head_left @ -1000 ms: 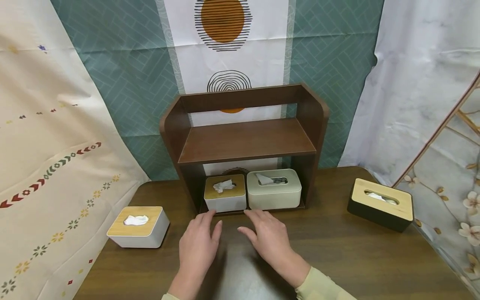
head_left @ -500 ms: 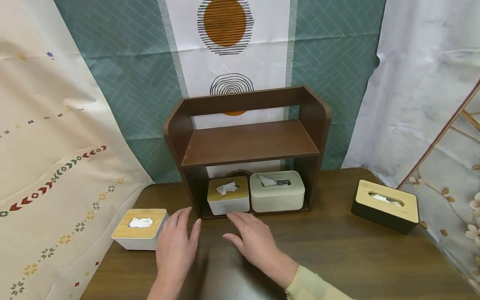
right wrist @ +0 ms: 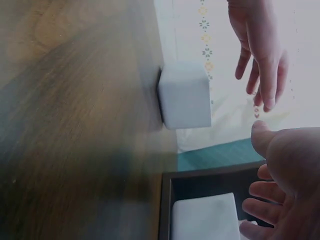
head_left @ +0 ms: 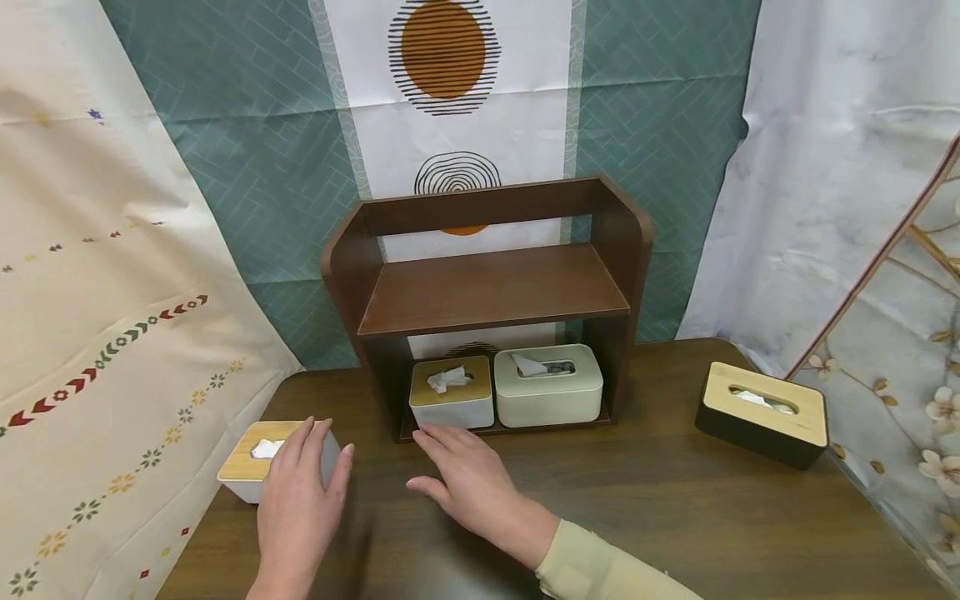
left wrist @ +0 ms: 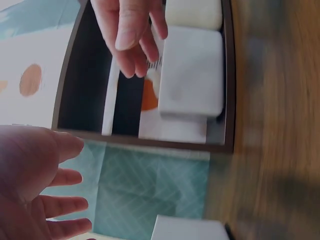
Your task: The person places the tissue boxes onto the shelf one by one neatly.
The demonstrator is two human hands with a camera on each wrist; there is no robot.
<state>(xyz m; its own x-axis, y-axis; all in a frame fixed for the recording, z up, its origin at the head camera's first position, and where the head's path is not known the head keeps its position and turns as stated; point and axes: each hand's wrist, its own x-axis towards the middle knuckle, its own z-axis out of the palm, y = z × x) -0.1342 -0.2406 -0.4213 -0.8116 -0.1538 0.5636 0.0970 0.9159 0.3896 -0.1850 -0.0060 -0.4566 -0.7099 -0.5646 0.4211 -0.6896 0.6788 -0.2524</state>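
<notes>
My left hand overlaps the right part of a white tissue box with a light wood lid in the head view. Its fingers are extended and hold nothing. In the left wrist view, a corner of that white box shows below the hand. My right hand hovers over the table in front of the shelf, fingers relaxed and thumb apart, holding nothing. Behind it, on the lower shelf, a white tissue box with a darker wood lid stands beside a cream tissue box.
The dark brown two-tier shelf stands at the back of the wooden table. A black tissue box with a pale wood lid sits at the right. Patterned cloths hang behind and at both sides.
Both hands have moved left from in front of the shelf. The left one now reaches the white tissue box at the left; the right one trails behind it. The boxes stay put.
</notes>
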